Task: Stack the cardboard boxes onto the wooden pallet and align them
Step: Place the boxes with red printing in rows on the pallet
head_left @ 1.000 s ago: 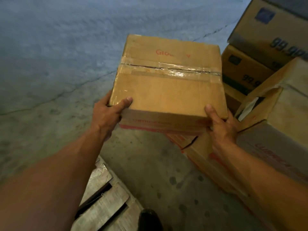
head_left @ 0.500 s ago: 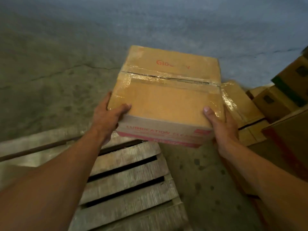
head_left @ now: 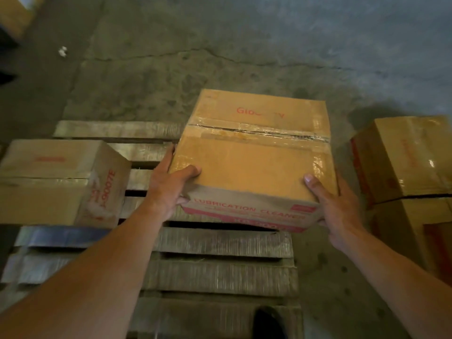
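Note:
I hold a taped cardboard box (head_left: 254,157) with red "LUBRICATION CLEANER" print over the far right part of the wooden pallet (head_left: 220,245). My left hand (head_left: 171,187) grips its near left corner, thumb on top. My right hand (head_left: 335,204) grips its near right corner, thumb on top. Whether the box rests on the slats or hangs just above them I cannot tell. Another cardboard box (head_left: 58,182) with red print sits on the pallet's left side, apart from the held one.
More cardboard boxes (head_left: 408,162) stand on the concrete floor (head_left: 220,57) to the right of the pallet. A box corner (head_left: 14,13) shows at the top left. A dark shoe tip (head_left: 267,324) is at the bottom edge.
The view has swung left and down. The held box has travelled from over the floor beside the stack to over the pallet's right side. The box on the pallet's left has come into view.

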